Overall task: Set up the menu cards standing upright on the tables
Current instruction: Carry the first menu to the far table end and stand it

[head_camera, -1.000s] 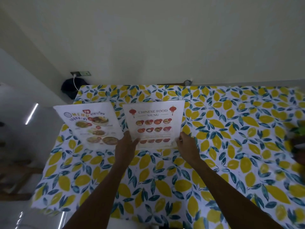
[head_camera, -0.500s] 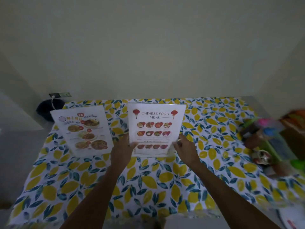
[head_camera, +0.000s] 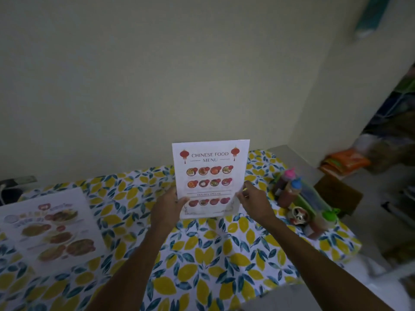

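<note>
I see both hands, left [head_camera: 167,204] and right [head_camera: 252,199], gripping the Chinese menu [head_camera: 211,173] upright on the table [head_camera: 202,254].

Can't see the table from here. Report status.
Left hand and right hand grip Chinese food menu upright. Second menu left. Condiment caddy right, apart.

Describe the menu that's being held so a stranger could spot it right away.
On the lemon-print tablecloth, find the white card held by the left hand and right hand. That Chinese Food menu has red lanterns, unlike the Thai menu further left.
</note>
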The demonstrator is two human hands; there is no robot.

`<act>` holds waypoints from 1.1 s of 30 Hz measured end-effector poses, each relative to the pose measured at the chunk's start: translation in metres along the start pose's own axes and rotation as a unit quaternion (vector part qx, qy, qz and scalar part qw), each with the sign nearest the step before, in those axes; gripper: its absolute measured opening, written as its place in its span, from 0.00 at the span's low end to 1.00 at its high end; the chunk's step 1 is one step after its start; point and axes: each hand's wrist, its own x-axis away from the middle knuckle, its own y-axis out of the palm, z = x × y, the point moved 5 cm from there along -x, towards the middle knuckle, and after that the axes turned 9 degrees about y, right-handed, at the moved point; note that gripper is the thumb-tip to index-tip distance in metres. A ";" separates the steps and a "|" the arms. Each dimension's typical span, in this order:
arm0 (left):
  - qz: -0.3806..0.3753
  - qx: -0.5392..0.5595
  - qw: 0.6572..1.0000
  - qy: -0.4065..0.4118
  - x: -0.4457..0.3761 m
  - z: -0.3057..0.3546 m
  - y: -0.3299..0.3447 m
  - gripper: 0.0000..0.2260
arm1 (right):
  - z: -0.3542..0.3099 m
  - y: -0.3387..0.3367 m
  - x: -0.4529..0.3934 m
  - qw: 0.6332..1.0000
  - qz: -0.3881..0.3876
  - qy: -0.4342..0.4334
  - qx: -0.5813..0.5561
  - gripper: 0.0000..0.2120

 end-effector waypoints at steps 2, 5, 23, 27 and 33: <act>-0.001 -0.009 1.000 0.007 -0.017 0.015 0.011 0.14 | 0.012 -0.014 -0.017 1.000 0.003 0.000 -0.003 0.11; 0.007 0.000 0.999 0.032 -0.045 0.043 0.031 0.16 | 0.032 -0.034 -0.055 1.000 -0.014 -0.005 -0.001 0.13; 0.016 0.002 1.000 -0.015 -0.313 0.126 0.280 0.21 | 0.228 -0.098 -0.408 0.997 -0.069 0.002 0.025 0.11; -0.021 0.001 0.999 -0.041 -0.352 0.123 0.331 0.19 | 0.275 -0.084 -0.447 0.996 -0.083 0.030 0.023 0.12; -0.046 0.002 0.997 -0.067 -0.392 0.110 0.375 0.18 | 0.314 -0.059 -0.497 0.993 -0.101 0.065 -0.001 0.12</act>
